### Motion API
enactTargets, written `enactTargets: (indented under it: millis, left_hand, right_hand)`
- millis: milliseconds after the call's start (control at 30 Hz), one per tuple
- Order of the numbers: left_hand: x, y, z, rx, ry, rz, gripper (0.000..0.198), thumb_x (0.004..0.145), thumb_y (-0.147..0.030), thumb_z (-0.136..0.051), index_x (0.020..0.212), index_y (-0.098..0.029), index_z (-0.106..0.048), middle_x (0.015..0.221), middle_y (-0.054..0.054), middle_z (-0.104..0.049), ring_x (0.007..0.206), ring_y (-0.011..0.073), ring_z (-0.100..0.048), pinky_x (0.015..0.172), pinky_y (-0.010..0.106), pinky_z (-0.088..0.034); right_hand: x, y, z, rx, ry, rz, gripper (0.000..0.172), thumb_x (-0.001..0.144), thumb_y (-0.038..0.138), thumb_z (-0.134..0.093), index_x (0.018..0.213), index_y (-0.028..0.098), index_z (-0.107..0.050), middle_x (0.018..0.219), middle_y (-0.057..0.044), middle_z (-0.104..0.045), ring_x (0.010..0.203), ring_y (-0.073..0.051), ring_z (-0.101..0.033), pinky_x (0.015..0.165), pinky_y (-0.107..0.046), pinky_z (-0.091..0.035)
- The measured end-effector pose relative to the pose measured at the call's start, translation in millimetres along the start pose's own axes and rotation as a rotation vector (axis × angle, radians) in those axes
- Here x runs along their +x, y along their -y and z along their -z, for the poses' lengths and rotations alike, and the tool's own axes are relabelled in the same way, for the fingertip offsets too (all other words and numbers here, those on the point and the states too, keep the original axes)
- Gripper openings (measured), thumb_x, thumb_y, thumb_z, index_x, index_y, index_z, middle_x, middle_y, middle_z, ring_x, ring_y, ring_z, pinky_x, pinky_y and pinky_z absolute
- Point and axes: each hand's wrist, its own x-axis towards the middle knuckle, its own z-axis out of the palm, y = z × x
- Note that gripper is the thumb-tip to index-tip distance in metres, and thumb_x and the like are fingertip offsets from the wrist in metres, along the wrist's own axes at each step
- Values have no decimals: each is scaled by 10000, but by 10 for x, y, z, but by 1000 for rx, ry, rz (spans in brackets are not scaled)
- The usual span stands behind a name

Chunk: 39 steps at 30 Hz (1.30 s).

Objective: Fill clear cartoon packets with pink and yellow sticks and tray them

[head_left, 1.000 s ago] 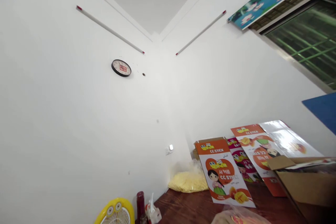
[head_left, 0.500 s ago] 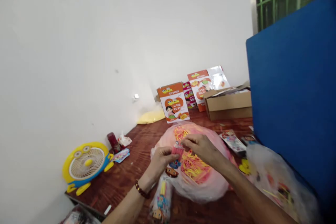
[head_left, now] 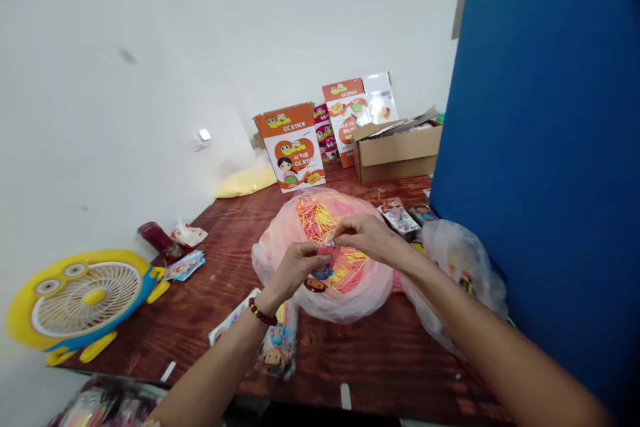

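Note:
A small clear packet (head_left: pixel 327 255) with pink sticks inside and a printed cartoon face at its lower end is held above a large plastic bag. My left hand (head_left: pixel 296 268) is closed around the packet's side, thumb and fingers pinching it. At its upper end, the fingertips of my right hand (head_left: pixel 364 235) pinch together on the packet's edge. Beneath both hands lies the open pinkish plastic bag (head_left: pixel 273 247), holding many loose pink and yellow sticks (head_left: pixel 320 219). Below my left wrist, clear packets of sticks (head_left: pixel 280 340) with cartoon print rest on the table.
A yellow and blue fan (head_left: pixel 95 297) stands at left. Behind the bag are orange and white boxes (head_left: pixel 295 147) and an open cardboard box (head_left: pixel 400 150). Right of the bag sit printed packs (head_left: pixel 400 217), another clear bag (head_left: pixel 460 260) and a tall blue panel (head_left: pixel 540 167).
My view has shifted right and downward, so the table's front edge shows more. Both hands stay on the packet above the bag of sticks.

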Motion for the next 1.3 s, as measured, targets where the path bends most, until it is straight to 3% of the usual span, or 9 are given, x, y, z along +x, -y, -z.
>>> enactTargets:
  millis: [200,400,533,633,733,833,967,1133,1300]
  left_hand:
    - [-20,108,171,-79,8,-5,310,657,-400,-821,684,-114,-705,611,-1,-627,553,92,-522,562,225,-403]
    - [-107,305,423,-210,-38,36,297,653,-379,-838,740,-115,-734,652,12,-670,570,95,-560,573,217,-426]
    - [-218,479,602,-375,-25,139,323,637,-387,-856,786,-119,-753,675,20,-698,589,110,-605,608,232,-472]
    - [-322,573,727,-487,-79,170,322,589,-363,-887,742,-118,-745,661,20,-703,579,109,-612,605,231,-484]
    - [-435,635,827,-547,-125,154,296,588,-335,-888,726,-119,-739,633,13,-696,549,105,-596,592,234,-484]
    - [-547,672,894,-564,-100,137,279,650,-347,-850,781,-120,-752,660,19,-704,570,116,-605,605,246,-491]
    - [-656,726,942,-564,-85,72,259,677,-338,-836,818,-134,-762,712,15,-715,637,115,-617,651,235,-486]
    - [-694,850,945,-511,-135,92,310,609,-314,-874,834,-126,-770,724,19,-720,624,106,-590,618,220,-456]
    - [-674,962,937,-491,-160,179,314,592,-340,-875,781,-114,-767,674,22,-705,584,110,-576,572,220,-439]
  right_hand:
    - [109,-67,-288,325,-79,-83,128,708,289,-664,702,163,-688,704,-3,-666,685,-145,-584,669,-274,-438]
    - [245,104,-509,743,-166,-100,207,739,374,-703,751,182,-626,760,-9,-687,737,-147,-632,766,-298,-491]
    - [342,187,-584,978,-321,-80,295,745,418,-734,807,231,-514,675,57,-584,596,-111,-579,619,-259,-482]
    - [372,200,-726,892,-311,-151,334,744,436,-743,790,232,-482,631,81,-491,472,-69,-435,441,-200,-317]
    - [351,181,-1019,642,-195,-257,319,740,459,-736,833,217,-551,564,100,-403,427,-56,-284,406,-210,-170]
    - [309,142,-1364,489,-96,-266,323,690,452,-761,782,200,-582,562,95,-385,472,-64,-281,439,-224,-195]
    - [265,87,-1679,440,-65,-273,391,690,467,-742,585,199,-478,553,73,-369,512,-72,-288,472,-239,-209]
    - [225,12,-1778,434,-74,-302,337,696,462,-731,603,192,-552,530,67,-390,522,-87,-323,490,-243,-246]
    - [267,2,-1608,389,-136,-216,223,735,394,-710,824,191,-686,651,38,-552,603,-110,-448,577,-251,-346]
